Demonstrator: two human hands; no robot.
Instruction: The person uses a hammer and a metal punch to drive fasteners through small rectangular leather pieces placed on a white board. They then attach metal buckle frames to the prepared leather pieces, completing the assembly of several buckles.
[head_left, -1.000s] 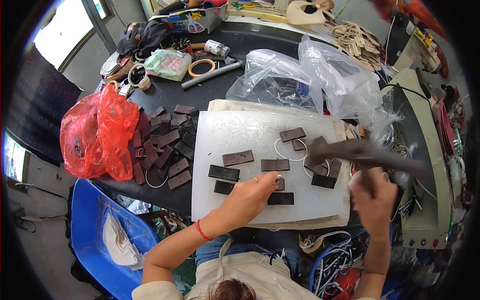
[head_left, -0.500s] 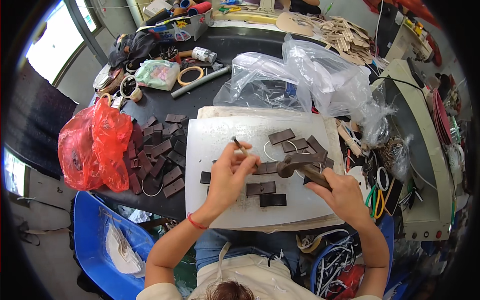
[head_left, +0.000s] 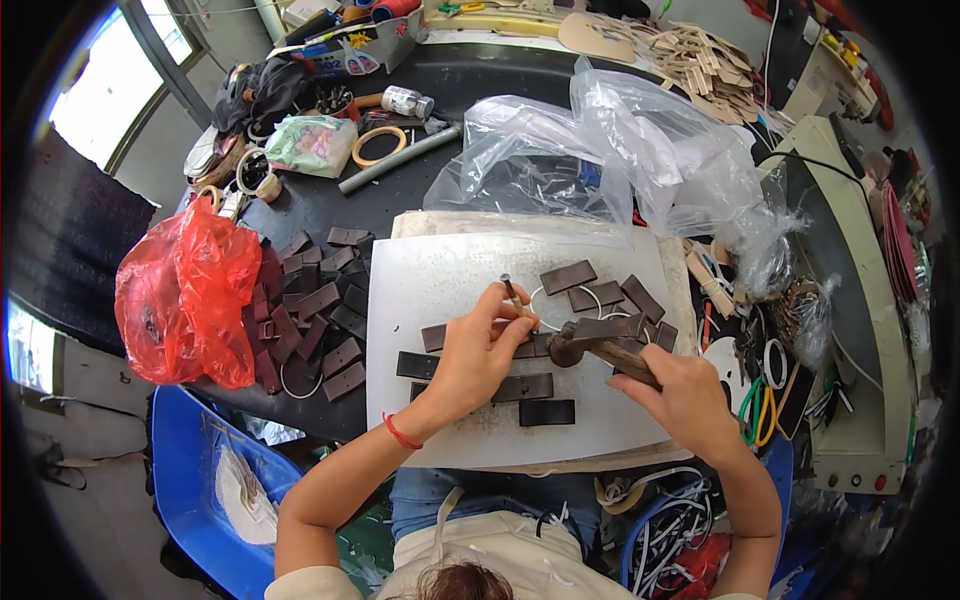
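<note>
My left hand (head_left: 474,360) is closed around a slim punch-like rod (head_left: 513,293), held tilted with its metal top above my fingers. Its lower tip is at a dark brown leather strip (head_left: 540,345); whether it touches I cannot tell. In my right hand (head_left: 685,400) is the wooden handle of a hammer (head_left: 568,347), whose dark head hangs just right of the rod, apart from its top. Several brown leather pieces (head_left: 523,387) lie around both hands on a white board (head_left: 440,270). A black leather piece (head_left: 547,412) is nearest me.
Left of the board sits a heap of brown leather loops (head_left: 320,300), beside a red plastic bag (head_left: 185,295). Clear plastic bags (head_left: 650,140) lie behind the board. A grey rod (head_left: 400,160) rests at the back left. Blue bins (head_left: 190,470) stand below the table edge.
My left hand has moved right with the rod, over the leather strip. The hammer head has shifted slightly left and down, still in my right hand.
</note>
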